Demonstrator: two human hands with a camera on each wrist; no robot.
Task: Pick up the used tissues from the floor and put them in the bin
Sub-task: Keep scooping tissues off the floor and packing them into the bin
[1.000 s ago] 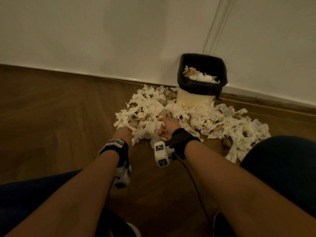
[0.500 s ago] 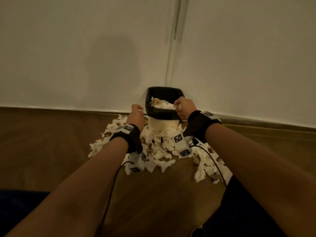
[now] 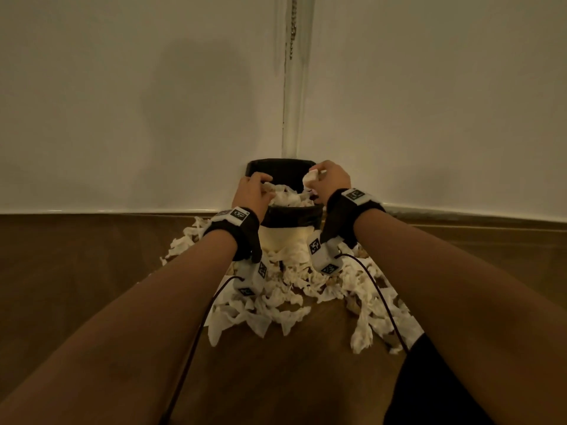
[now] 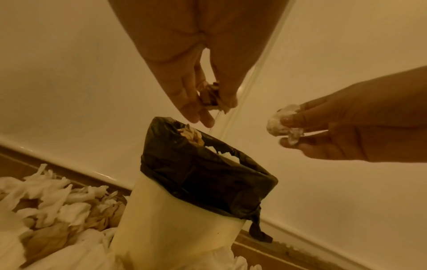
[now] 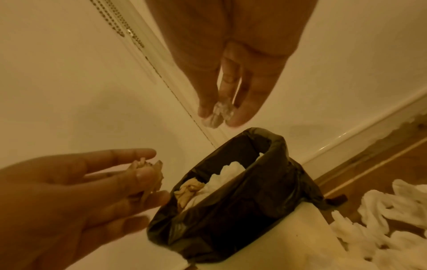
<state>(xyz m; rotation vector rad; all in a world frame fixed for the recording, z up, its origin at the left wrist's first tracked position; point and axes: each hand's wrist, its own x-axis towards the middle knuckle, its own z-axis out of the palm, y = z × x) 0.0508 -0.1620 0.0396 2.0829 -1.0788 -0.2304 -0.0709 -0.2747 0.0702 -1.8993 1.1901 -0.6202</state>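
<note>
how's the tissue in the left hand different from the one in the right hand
The left-hand tissue is brownish and stained; the right-hand tissue is white. The left-hand tissue is a flatter, ragged scrap, while the right-hand tissue is a rounder wad. Both are pinched in fingertips, the left hand and right hand each holding theirs above the bin.

The head view looks forward and down along both forearms from well back, facing the room corner where the cream plastic bin with a black liner (image 3: 290, 231) stands on the brown wooden floor (image 3: 76, 271). The left wrist view sits low and close at the bin's (image 4: 184, 215) left, tilted up past the left hand (image 4: 196, 60). The right wrist view mirrors it from the bin's (image 5: 242, 182) right, under the right hand (image 5: 231, 60). All three share the bin's mouth; each wrist view also catches the opposite hand
</note>
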